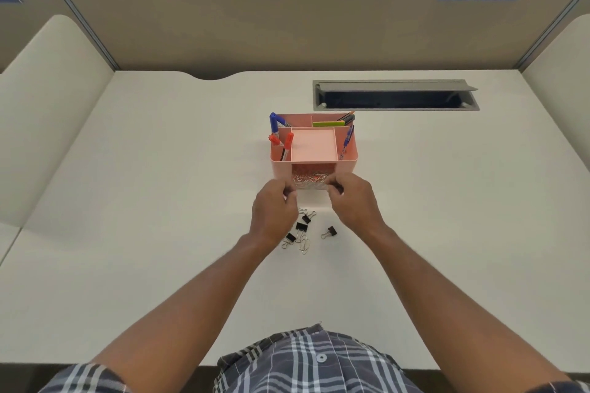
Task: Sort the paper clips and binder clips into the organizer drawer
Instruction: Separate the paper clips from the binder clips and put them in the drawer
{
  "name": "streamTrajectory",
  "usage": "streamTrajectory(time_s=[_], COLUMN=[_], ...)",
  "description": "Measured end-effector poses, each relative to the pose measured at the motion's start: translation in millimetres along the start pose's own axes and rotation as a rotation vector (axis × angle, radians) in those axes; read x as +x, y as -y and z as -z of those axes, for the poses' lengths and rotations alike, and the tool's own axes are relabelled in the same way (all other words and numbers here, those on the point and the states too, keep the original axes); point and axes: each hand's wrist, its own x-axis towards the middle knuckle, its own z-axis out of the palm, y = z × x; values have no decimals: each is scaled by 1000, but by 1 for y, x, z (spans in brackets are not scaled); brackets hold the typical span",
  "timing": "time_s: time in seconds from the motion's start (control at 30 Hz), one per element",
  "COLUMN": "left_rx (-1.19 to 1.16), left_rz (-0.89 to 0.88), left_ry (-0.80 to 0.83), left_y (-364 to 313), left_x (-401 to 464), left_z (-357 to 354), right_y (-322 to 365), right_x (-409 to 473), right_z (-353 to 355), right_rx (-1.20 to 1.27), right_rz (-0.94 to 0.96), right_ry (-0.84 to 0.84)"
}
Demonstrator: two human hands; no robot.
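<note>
A pink desk organizer (348, 163) stands mid-desk with pens and markers in its upper compartments. Its clear drawer (311, 183) is pulled partly out at the front and holds a heap of paper clips (309, 178). My left hand (276, 210) pinches the drawer's left front corner and my right hand (352, 201) pinches its right front corner. Several black binder clips (301, 227) and a few loose paper clips (305, 246) lie on the desk just below my hands. One binder clip (330, 231) lies apart to the right.
An open grey cable tray (396, 96) is set into the desk behind the organizer on the right. Beige partition walls close off the desk at the back and both sides. The desk's front edge (159, 364) runs by my body.
</note>
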Motion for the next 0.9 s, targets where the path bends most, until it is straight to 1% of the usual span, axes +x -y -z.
streamTrajectory(time_s=[0.03,0.1,0.2,0.27,0.37,0.47,0.6,0.77,0.9], left_rx=[24,81,203,301,373,420,456,478,501], left_rz=[20,32,-15,-53,-85,-111,-145,-146,-199], left_ry=[12,56,143,175,179,201,218,242,239], left_y=[8,22,38,43,46,47,47,45,45], left_x=[-11,-35,-67,-80,-85,-84,-84,-82,-87], left_z=[-3,-11,-23,-31,-37,-39,-41,-43,-41], right_y=[-5,-16,-28,-30,-30,-28,-29,-33,-34], right_x=[-9,-26,-48,-60,-71,-74,-76,-78,-81], right_z=[-3,-13,-31,-41,-52,-58,-61,-61,-62], right_rx=[-24,-105,-235,-295,-327,-366,-398,-398,-389], right_rz=[-11,-36,-66,-48,33,80,94,109,113], right_ry=[35,156,364,432,455,432,408,410,401])
